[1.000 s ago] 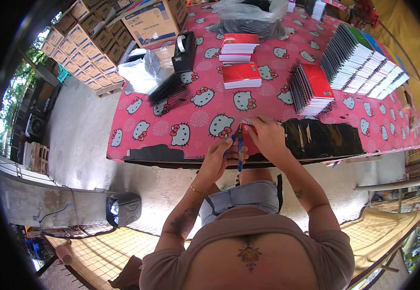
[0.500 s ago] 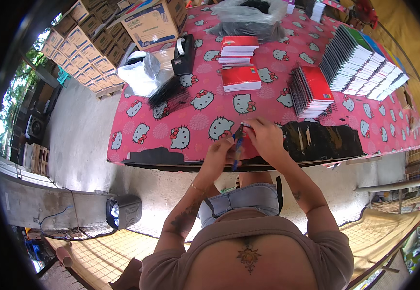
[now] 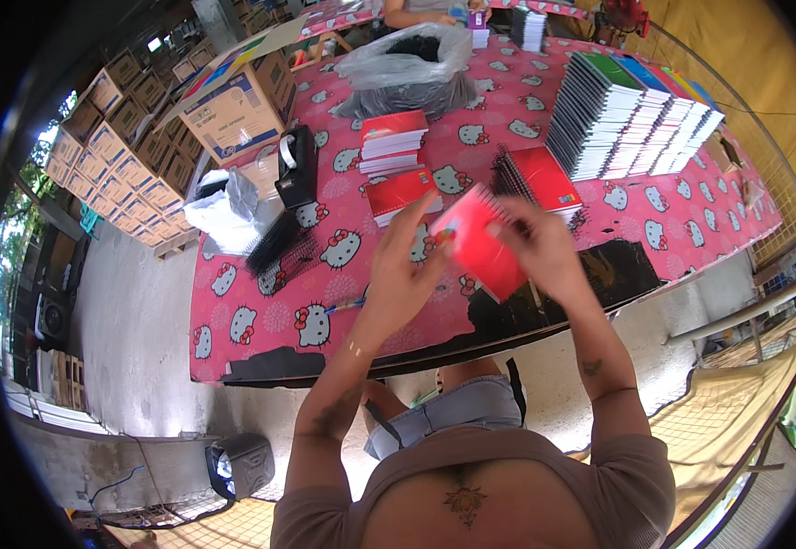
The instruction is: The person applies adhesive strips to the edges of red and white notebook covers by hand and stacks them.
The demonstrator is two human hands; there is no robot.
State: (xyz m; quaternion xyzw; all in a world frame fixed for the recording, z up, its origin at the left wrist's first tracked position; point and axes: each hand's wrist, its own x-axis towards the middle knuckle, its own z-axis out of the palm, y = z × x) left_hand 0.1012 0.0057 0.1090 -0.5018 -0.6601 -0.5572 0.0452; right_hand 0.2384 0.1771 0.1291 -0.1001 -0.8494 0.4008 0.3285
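A red spiral notebook [image 3: 482, 245] is tilted above the near part of the table, in the grip of my right hand [image 3: 544, 247] along its right side. My left hand [image 3: 407, 261] is at the notebook's left edge, fingers stretched and thumb apart; whether it touches the cover is hard to tell. On the table left of my left wrist lies a small blue-handled tool [image 3: 346, 305], perhaps pliers. Beyond my hands are a low red notebook stack [image 3: 401, 196], a taller one [image 3: 392, 142], and red notebooks with black spirals [image 3: 544, 177] to the right.
The pink patterned tablecloth [image 3: 270, 320] has torn black patches along the near edge. Black wire coils [image 3: 274, 245], a black dispenser-like box [image 3: 296, 166] and a cardboard box [image 3: 236, 110] stand left. Tall notebook stacks [image 3: 631, 119] rise at right; a plastic bag [image 3: 407, 69] and another person [image 3: 421, 11] are farther back.
The blue-handled tool has left my hands and lies on the table to the left. A red notebook is now in my right hand, and my view has shifted.
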